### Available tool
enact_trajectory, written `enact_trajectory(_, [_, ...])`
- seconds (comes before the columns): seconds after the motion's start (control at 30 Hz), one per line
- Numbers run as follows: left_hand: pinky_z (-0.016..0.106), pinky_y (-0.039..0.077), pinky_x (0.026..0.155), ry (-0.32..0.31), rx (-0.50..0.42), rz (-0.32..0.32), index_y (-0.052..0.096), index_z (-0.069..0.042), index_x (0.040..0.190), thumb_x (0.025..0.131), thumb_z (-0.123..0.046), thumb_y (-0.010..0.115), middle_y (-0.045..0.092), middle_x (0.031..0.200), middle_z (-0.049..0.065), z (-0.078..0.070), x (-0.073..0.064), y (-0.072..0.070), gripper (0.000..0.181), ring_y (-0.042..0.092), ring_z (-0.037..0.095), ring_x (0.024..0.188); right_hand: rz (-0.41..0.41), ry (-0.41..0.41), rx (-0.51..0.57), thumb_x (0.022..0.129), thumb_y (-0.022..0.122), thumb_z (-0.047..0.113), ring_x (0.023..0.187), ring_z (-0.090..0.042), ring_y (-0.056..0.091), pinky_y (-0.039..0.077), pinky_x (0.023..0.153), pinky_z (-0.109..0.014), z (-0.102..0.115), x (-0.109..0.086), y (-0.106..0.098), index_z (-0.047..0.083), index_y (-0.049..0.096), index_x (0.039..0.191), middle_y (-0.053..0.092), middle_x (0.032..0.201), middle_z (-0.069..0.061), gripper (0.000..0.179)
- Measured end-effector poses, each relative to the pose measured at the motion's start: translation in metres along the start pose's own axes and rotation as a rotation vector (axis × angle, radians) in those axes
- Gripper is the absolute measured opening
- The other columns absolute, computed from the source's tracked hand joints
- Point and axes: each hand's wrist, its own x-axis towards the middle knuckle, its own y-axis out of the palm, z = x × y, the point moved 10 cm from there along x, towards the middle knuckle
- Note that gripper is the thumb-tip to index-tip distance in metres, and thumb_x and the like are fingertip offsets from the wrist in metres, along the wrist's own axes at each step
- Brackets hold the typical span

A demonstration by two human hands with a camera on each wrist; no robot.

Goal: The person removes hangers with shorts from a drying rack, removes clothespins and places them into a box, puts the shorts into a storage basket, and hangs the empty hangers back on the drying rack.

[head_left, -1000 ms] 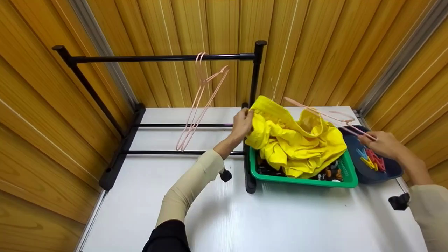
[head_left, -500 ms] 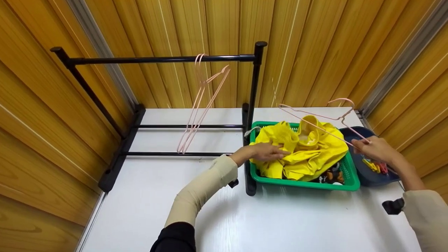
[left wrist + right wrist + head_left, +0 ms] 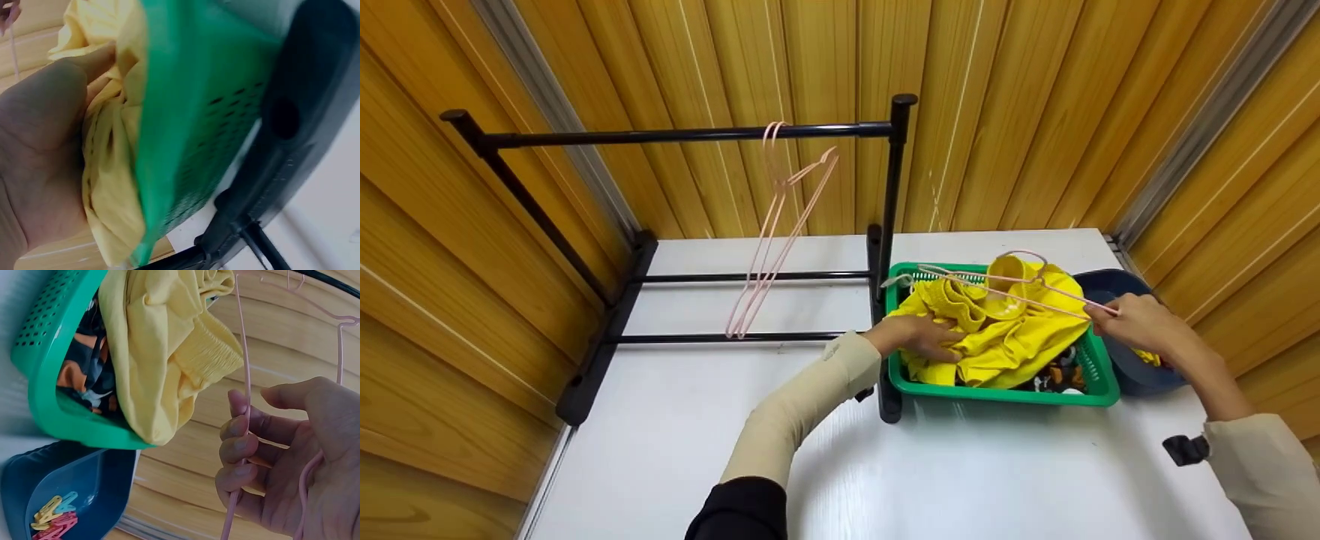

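In the head view my left hand (image 3: 924,337) rests on a crumpled yellow garment (image 3: 1012,352) with gathered elastic edges. Its fingers lie extended over the cloth. The garment fills most of a green basket (image 3: 1005,395), and dark patterned cloth (image 3: 84,371) shows beneath it. On the right, my right hand (image 3: 1140,324) grips a pink wire hanger (image 3: 246,354) by one end, fingers curled round the wire. The hanger stretches leftward over the garment, its hook toward the back. From the left wrist, my thumb (image 3: 98,62) shows against the yellow cloth; the other fingers are mostly hidden.
A black clothes rack (image 3: 690,136) stands left of the basket, with pink hangers (image 3: 769,247) on its top bar. Right of the basket sits a dark blue basin (image 3: 109,495) holding coloured clothes pegs (image 3: 56,517). Wood-panelled walls enclose the white table (image 3: 997,472).
My left hand has let go of the garment's lifted edge and now rests lower on the cloth, which has settled into the basket. The gripped hanger has swung round and moved left over it.
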Motion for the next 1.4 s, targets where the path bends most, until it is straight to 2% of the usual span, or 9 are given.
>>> enact_trajectory(0.17, [0.046, 0.012, 0.13, 0.044, 0.017, -0.145, 0.015, -0.047, 0.161, 0.105, -0.064, 0.03, 0.006, 0.173, -0.012, 0.004, -0.009, -0.013, 0.06, 0.009, 0.023, 0.161, -0.007, -0.021, -0.006, 0.109, 0.045, 0.036, 0.054, -0.011, 0.044, 0.032, 0.048, -0.023, 0.02, 0.004, -0.006, -0.005, 0.074, 0.099, 0.044, 0.065, 0.003, 0.051])
enact_trajectory(0.3, [0.044, 0.02, 0.129, 0.094, 0.051, -0.208, 0.02, -0.036, 0.163, 0.109, -0.052, 0.035, 0.018, 0.172, -0.003, 0.006, -0.036, -0.023, 0.059, 0.021, 0.024, 0.159, 0.0, -0.065, -0.003, 0.108, 0.047, 0.037, 0.053, -0.009, 0.041, 0.031, 0.048, -0.022, 0.043, 0.005, -0.008, -0.004, 0.073, 0.097, 0.045, 0.065, 0.003, 0.049])
enact_trajectory(0.47, [0.041, 0.024, 0.127, 0.095, 0.083, -0.186, 0.022, -0.02, 0.164, 0.108, -0.041, 0.046, 0.03, 0.168, 0.007, 0.027, -0.095, -0.037, 0.064, 0.03, 0.026, 0.156, 0.054, -0.081, 0.019, 0.107, 0.048, 0.039, 0.053, -0.007, 0.042, 0.032, 0.048, -0.02, 0.069, 0.006, -0.003, -0.003, 0.071, 0.1, 0.047, 0.062, 0.004, 0.048])
enact_trajectory(0.6, [0.042, 0.032, 0.124, 0.087, 0.096, -0.305, 0.038, -0.01, 0.158, 0.108, -0.034, 0.05, 0.046, 0.159, 0.012, 0.052, -0.158, -0.066, 0.057, 0.043, 0.029, 0.148, 0.085, -0.085, 0.042, 0.107, 0.047, 0.042, 0.054, -0.009, 0.045, 0.035, 0.049, -0.02, 0.091, 0.01, 0.005, -0.001, 0.066, 0.096, 0.045, 0.062, 0.004, 0.048])
enact_trajectory(0.77, [0.047, 0.048, 0.11, 0.018, 0.066, -0.719, 0.064, -0.01, 0.136, 0.106, -0.029, 0.054, 0.067, 0.137, 0.012, 0.087, -0.247, -0.128, 0.038, 0.062, 0.031, 0.128, 0.095, -0.098, 0.011, 0.107, 0.045, 0.047, 0.059, -0.013, 0.054, 0.044, 0.053, -0.024, 0.115, 0.02, 0.015, 0.001, 0.064, 0.1, 0.058, 0.069, -0.003, 0.05])
enact_trajectory(0.93, [0.046, 0.056, 0.089, -0.146, -0.043, -1.357, 0.072, -0.01, 0.117, 0.102, -0.02, 0.057, 0.074, 0.113, 0.012, 0.133, -0.339, -0.185, 0.024, 0.068, 0.032, 0.106, 0.108, -0.116, 0.058, 0.108, 0.044, 0.046, 0.065, -0.015, 0.066, 0.055, 0.057, -0.028, 0.13, 0.032, 0.023, -0.003, 0.064, 0.105, 0.068, 0.078, -0.011, 0.053])
enact_trajectory(1.07, [0.033, 0.045, 0.11, -0.205, -0.192, -1.749, 0.065, -0.007, 0.131, 0.103, -0.016, 0.055, 0.068, 0.13, 0.011, 0.173, -0.386, -0.202, 0.031, 0.059, 0.026, 0.125, 0.127, -0.116, 0.17, 0.109, 0.044, 0.043, 0.065, -0.016, 0.069, 0.061, 0.062, -0.033, 0.141, 0.041, 0.027, -0.002, 0.061, 0.102, 0.063, 0.074, -0.008, 0.048])
enact_trajectory(1.23, [0.036, 0.012, 0.129, -0.391, -0.199, -1.769, 0.046, -0.013, 0.153, 0.108, -0.033, 0.045, 0.044, 0.161, 0.007, 0.221, -0.389, -0.21, 0.049, 0.029, 0.024, 0.155, 0.15, -0.08, 0.298, 0.111, 0.035, 0.045, 0.066, -0.019, 0.073, 0.063, 0.067, -0.039, 0.158, 0.058, 0.037, -0.005, 0.061, 0.11, 0.06, 0.075, -0.008, 0.056])
enact_trajectory(1.4, [0.045, 0.005, 0.13, -0.486, -0.086, -1.715, 0.044, -0.017, 0.155, 0.11, -0.045, 0.035, 0.037, 0.165, 0.006, 0.25, -0.387, -0.201, 0.054, 0.022, 0.027, 0.158, 0.155, -0.062, 0.339, 0.109, 0.028, 0.056, 0.071, -0.025, 0.077, 0.063, 0.069, -0.04, 0.19, 0.08, 0.054, -0.001, 0.058, 0.116, 0.06, 0.072, -0.004, 0.065])
